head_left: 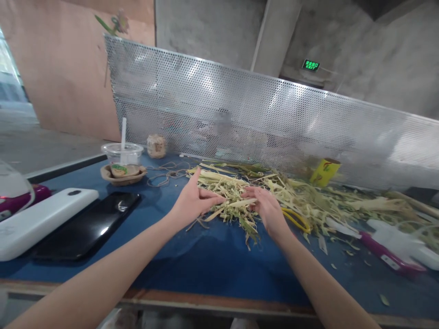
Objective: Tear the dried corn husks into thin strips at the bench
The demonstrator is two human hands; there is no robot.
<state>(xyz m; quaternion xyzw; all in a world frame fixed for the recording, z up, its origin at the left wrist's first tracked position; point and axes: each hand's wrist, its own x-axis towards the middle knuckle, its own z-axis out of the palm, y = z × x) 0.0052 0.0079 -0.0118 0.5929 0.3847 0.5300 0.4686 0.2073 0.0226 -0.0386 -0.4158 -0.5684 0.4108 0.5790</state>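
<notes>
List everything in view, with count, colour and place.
Plant strips: many, pale green, centre to right
Phone: one, black, left
Power bank: one, white, beside phone
Lidded cup with straw: one, clear, white straw, back left
Bowl: one, brown, under cup
String: tangled, tan, right of cup
Container: one, yellow, back right
Loop: one, yellow, near right hand
Table: one, blue, beneath
Perforated screen: one, silver, behind
Exit sign: one, green, wall
Left hand, right hand: bare, at strips
</notes>
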